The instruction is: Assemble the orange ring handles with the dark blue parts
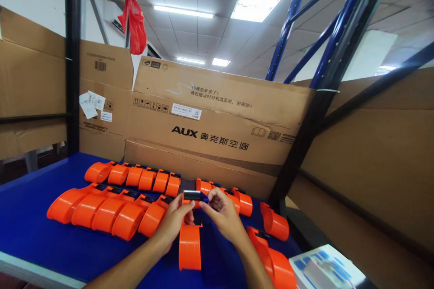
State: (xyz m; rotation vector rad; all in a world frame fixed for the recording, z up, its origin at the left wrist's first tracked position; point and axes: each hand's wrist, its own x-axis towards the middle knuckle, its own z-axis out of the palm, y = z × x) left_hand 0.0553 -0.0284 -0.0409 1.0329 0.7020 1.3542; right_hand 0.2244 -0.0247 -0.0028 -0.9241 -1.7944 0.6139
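Several orange tape dispensers stand in rows on the blue tabletop, some with dark parts along their tops. Between my hands is an orange tape dispenser point(190, 247) with a serrated metal edge over a black strip facing up. My left hand point(173, 220) is closed around its upper part from the left. From the right, the fingers of my right hand point(224, 214) pinch a dark blue piece point(204, 198) at the end of the black strip. My fingers partly hide the middle of the dispenser.
Rows of orange dispensers point(127, 220) fill the left of the blue tabletop point(30, 194); others point(276, 223) stand at right. Cardboard panels point(210, 113) wall the back and sides. A dark rack post point(305, 140) rises at right, near a white-and-blue box point(325, 264).
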